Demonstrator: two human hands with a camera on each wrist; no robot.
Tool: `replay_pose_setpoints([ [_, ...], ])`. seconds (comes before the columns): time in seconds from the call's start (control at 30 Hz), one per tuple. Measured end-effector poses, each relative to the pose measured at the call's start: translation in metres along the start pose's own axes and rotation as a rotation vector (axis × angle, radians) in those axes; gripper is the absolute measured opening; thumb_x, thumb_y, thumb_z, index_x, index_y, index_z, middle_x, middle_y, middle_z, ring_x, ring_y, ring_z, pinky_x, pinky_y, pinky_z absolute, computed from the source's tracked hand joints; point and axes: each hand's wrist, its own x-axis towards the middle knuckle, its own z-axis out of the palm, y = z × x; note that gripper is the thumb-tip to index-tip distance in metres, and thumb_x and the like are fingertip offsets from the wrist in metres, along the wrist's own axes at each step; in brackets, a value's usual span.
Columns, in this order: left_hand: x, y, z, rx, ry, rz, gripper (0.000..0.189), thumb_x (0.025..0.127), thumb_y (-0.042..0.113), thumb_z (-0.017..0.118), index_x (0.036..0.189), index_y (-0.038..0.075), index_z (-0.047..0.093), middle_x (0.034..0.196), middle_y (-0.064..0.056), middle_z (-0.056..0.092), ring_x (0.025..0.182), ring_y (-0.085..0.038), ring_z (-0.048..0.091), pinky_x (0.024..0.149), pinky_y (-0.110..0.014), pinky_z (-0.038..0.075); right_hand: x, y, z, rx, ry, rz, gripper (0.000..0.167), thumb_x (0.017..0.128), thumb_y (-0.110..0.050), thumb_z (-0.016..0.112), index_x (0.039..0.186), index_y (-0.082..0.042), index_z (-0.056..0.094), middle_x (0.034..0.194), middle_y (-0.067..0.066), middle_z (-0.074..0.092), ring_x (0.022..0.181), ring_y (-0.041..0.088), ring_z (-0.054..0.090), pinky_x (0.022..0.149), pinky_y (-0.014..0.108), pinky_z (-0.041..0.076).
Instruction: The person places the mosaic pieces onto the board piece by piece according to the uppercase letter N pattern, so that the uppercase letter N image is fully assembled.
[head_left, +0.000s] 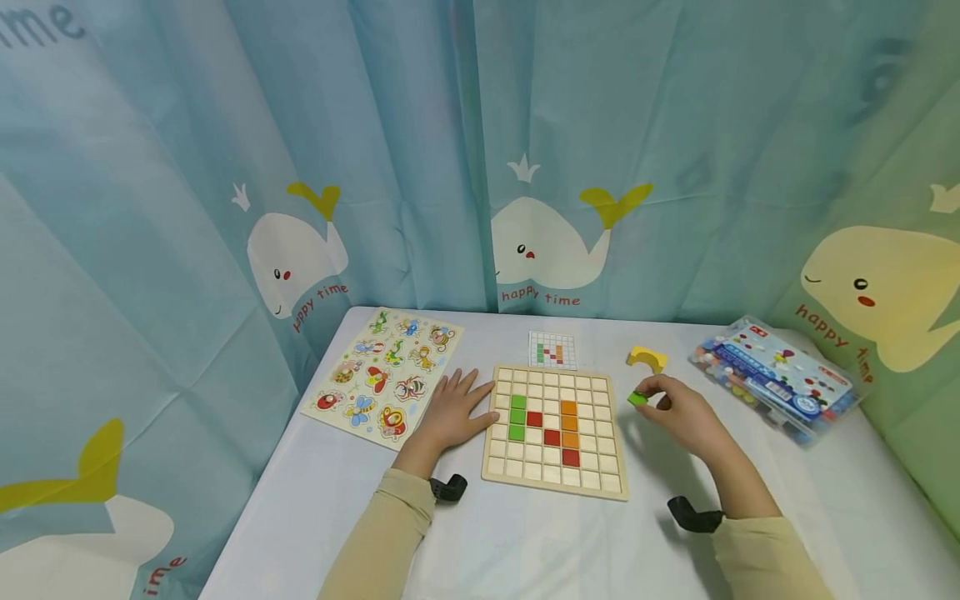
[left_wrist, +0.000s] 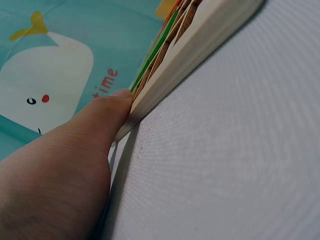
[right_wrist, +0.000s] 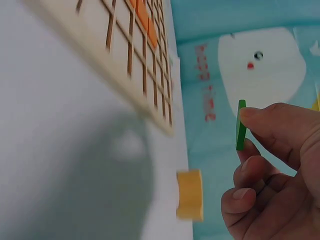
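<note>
A square wooden grid board (head_left: 552, 475) lies mid-table, with green, red and orange square tiles set in some cells. Held above the table, right of the board, is a thin green tile (right_wrist: 241, 125), pinched between thumb and fingers of my right hand (head_left: 682, 418). My left hand (head_left: 453, 412) lies with fingers spread at the board's left side, its thumb touching the edge, as the left wrist view also shows. Behind the board is a small pattern card (head_left: 552, 350) printed with a grid of coloured squares.
A yellow arch block (head_left: 647, 358) stands beyond my right hand. Farther right lies a clear plastic box (head_left: 780, 375) of colourful pieces. To the left, an insect picture puzzle board (head_left: 386, 375) reaches under or beside my left hand. A whale-print curtain (head_left: 420, 167) hangs behind the table.
</note>
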Motion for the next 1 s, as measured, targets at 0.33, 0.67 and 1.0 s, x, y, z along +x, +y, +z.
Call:
replay_pose_setpoints([
  [0.33, 0.000, -0.001, 0.000, -0.001, 0.006, 0.005, 0.068, 0.095, 0.066, 0.044, 0.154, 0.034, 0.035, 0.165, -0.005, 0.024, 0.154, -0.035, 0.014, 0.125, -0.055, 0.009, 0.008, -0.045, 0.032, 0.071, -0.068, -0.071, 0.019, 0.094, -0.016, 0.068, 0.110, -0.012, 0.060, 0.103, 0.007, 0.062, 0.079, 0.019, 0.050, 0.058, 0.029, 0.043],
  [0.67, 0.000, -0.002, 0.002, -0.008, 0.011, 0.006, 0.068, 0.095, 0.068, 0.043, 0.154, 0.035, 0.035, 0.165, -0.004, 0.024, 0.154, -0.034, 0.014, 0.125, -0.054, 0.010, 0.009, -0.070, 0.059, 0.122, -0.152, -0.102, 0.015, 0.092, -0.016, 0.070, 0.104, -0.014, 0.060, 0.089, 0.006, 0.059, 0.076, 0.018, 0.049, 0.059, 0.028, 0.043],
  [1.0, -0.001, -0.001, -0.001, -0.001, 0.006, 0.008, 0.068, 0.095, 0.067, 0.043, 0.154, 0.034, 0.035, 0.165, -0.005, 0.024, 0.154, -0.036, 0.014, 0.125, -0.055, 0.010, 0.008, -0.085, 0.081, 0.125, -0.209, -0.173, 0.016, 0.090, -0.013, 0.072, 0.100, -0.014, 0.060, 0.087, 0.003, 0.057, 0.070, 0.015, 0.050, 0.056, 0.026, 0.044],
])
